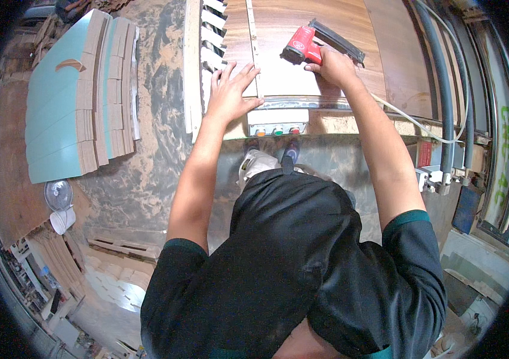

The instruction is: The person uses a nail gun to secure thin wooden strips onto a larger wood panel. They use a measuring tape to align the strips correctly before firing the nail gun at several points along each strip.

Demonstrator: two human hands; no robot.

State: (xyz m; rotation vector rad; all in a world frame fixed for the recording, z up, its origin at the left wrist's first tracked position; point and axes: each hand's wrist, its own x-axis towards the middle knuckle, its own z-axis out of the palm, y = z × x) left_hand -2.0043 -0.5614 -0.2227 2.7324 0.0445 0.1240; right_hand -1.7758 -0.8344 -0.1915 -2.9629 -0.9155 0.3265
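Note:
My left hand (230,94) lies with fingers spread at the near left corner of a wood-grain panel (326,18), close to a narrow pale strip (251,30) running away along it. In my right hand (337,69) is a red and black nail gun (302,45), gripped by its handle over the same panel. Its long black magazine points to the right. The fingers round the handle are partly hidden. Below the panel's near edge sits a grey control box (278,123) with several coloured buttons.
White slatted pieces (211,36) line the left side of the worktable. Farther left stand stacked light-blue-faced boards (57,125) and a small fan (58,196). On the right run a thick grey pipe (444,78) and a thin pale hose (410,118). Dust covers the floor (159,78).

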